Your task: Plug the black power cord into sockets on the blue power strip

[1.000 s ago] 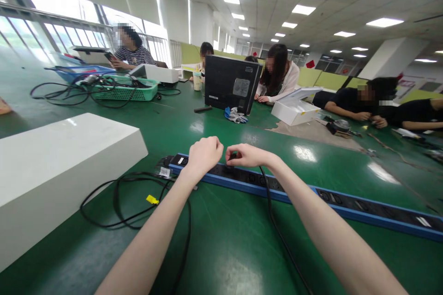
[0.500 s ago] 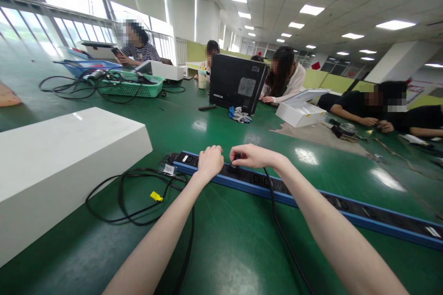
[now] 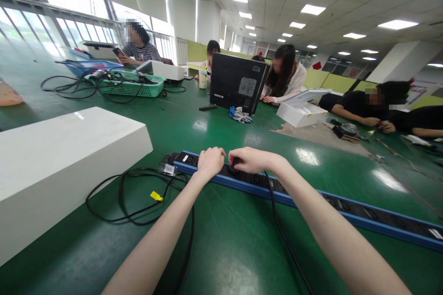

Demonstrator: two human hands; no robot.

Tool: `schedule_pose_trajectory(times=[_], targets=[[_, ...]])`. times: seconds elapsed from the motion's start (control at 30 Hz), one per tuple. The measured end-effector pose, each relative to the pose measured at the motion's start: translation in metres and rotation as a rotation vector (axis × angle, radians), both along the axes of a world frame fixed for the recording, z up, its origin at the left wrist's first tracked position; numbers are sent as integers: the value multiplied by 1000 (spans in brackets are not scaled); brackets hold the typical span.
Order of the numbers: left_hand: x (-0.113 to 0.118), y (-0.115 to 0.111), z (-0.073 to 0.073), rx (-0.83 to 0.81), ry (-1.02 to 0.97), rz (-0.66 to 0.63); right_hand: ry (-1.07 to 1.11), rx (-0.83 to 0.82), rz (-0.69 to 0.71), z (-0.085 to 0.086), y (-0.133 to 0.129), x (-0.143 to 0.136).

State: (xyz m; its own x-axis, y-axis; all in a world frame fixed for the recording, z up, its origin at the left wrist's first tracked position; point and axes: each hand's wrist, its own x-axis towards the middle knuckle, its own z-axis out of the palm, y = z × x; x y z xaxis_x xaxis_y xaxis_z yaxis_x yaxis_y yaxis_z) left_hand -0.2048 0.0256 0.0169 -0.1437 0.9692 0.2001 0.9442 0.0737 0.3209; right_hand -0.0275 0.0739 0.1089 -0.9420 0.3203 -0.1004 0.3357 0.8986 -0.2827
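A long blue-and-black power strip (image 3: pixel 360 214) lies slantwise across the green table. My left hand (image 3: pixel 211 161) is wrapped over the strip near its left end, fingers curled around it. Just to the right, my right hand (image 3: pixel 249 160) grips a black power plug (image 3: pixel 235 164), which sits against a socket on the strip. Whether its pins are fully in is hidden. From under the right wrist a black cable (image 3: pixel 275 212) runs down to the front edge of the picture.
A coiled black cord (image 3: pixel 121 193) with a yellow tag (image 3: pixel 156 196) lies left of my forearm, beside a big white box (image 3: pixel 76 147). Farther back are a green basket (image 3: pixel 138 87) of cables, a black computer case (image 3: pixel 238 83), gloves (image 3: pixel 240 115) and an open white box (image 3: pixel 301 113). Several people sit around.
My right hand has moved slightly downward with the plug, closer to the strip. My left hand keeps its hold on the strip.
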Motion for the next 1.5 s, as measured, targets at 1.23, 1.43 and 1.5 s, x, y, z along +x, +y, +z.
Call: schedule_pose_trajectory(times=[1.23,1.43,1.5], targets=[[8,-4,5,-91,36,55,-181,135,-42,9,-7,-13],[7,-6,7,-90,27,50,-156,269,-108,8,-33,-1],[8,-6,7,-88,25,46,-50,286,-155,8,-36,5]])
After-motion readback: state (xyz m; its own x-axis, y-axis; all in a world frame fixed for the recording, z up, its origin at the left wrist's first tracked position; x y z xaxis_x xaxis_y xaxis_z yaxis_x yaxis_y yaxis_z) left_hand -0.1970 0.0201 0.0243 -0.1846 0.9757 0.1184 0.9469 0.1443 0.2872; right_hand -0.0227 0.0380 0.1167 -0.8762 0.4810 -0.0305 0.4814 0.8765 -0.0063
